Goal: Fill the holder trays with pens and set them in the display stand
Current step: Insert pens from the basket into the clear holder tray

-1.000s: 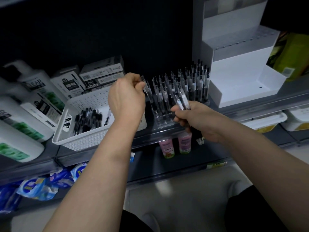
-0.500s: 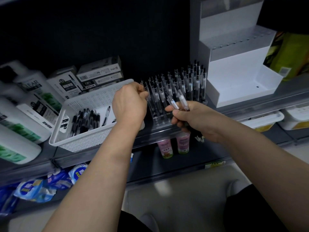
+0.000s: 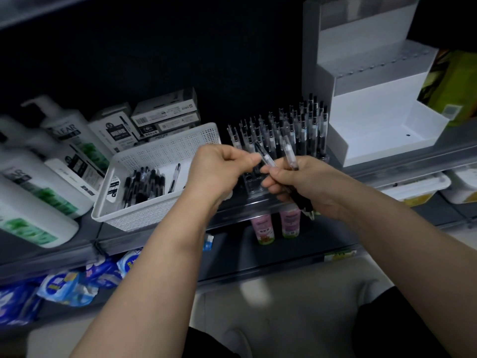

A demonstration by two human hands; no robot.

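A clear holder tray stands on the shelf, packed with several upright black pens. My right hand grips a small bunch of pens in front of the tray, their tips poking out below my palm. My left hand is just left of it, its fingertips pinching the upper end of one pen from that bunch. The white stepped display stand sits to the right of the tray with bare tiers.
A white perforated basket with several loose pens sits left of the tray. Pen boxes stand behind it and shampoo bottles fill the far left. Pink bottles and blue packets sit on lower shelves.
My left hand left the pens at the tray's left end and moved right and toward me, to the bunch held in my right hand. The right hand lifted slightly.
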